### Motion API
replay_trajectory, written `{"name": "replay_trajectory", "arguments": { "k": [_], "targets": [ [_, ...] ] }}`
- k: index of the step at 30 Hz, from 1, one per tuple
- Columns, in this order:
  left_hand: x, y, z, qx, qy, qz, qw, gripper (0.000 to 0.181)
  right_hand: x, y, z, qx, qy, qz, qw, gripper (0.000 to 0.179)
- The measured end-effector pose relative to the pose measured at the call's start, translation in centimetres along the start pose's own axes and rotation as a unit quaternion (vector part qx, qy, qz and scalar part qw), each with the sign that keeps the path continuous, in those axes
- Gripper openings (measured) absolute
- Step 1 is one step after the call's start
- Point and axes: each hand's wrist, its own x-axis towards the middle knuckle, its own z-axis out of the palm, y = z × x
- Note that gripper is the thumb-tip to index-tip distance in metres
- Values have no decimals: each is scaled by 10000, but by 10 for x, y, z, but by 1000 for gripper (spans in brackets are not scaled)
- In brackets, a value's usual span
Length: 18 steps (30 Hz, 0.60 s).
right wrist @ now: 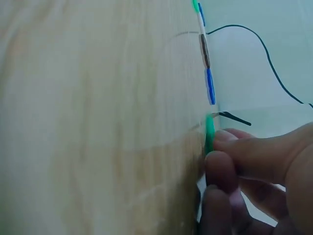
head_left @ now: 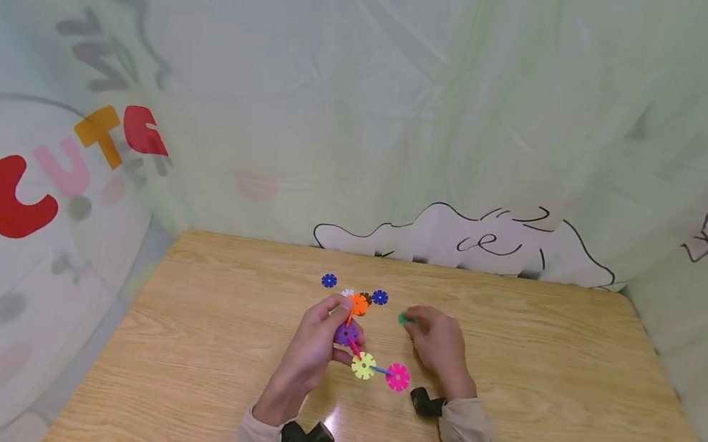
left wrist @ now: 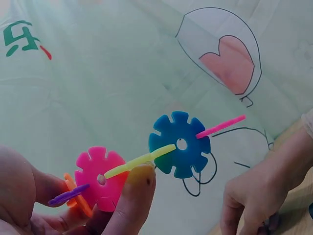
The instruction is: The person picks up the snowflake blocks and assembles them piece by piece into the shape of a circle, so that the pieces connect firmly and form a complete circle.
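My left hand (head_left: 308, 346) holds up a chain of notched plastic snowflake discs, slotted edge to edge. In the head view an orange disc (head_left: 359, 304) tops the chain, then a purple disc (head_left: 345, 334), and a yellow disc (head_left: 362, 373) and a pink disc (head_left: 397, 385) stick out free to the right. The left wrist view shows a blue disc (left wrist: 166, 132) between the yellow and the end pink one. Over the table to the right, my right hand (head_left: 442, 344) pinches a green disc (right wrist: 210, 134) between thumb and fingers, close to the tabletop.
Loose discs lie on the wooden table (head_left: 198, 349) beyond my hands: a blue disc (head_left: 329, 280), another blue disc (head_left: 380, 297), a white disc (head_left: 347, 293) and a brown one. Printed cloth (head_left: 366, 107) hangs behind the table. A black device (head_left: 308, 441) sits at each wrist.
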Motion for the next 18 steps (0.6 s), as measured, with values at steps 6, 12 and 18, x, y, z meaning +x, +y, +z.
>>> {"name": "replay_trajectory", "arguments": {
  "k": [6, 12, 18],
  "targets": [
    [-3, 3, 2, 110, -18, 150, 9998, 20, 0, -2, -1, -124, -37, 372, 9992, 12],
    [-6, 6, 7, 432, -99, 304, 9986, 19, 0, -2, 1, -411, -443, 443, 9972, 47],
    [-10, 9, 13, 593, -169, 338, 9975, 22, 0, -12, 5, -711, -737, 499, 9935, 28]
  ]
}}
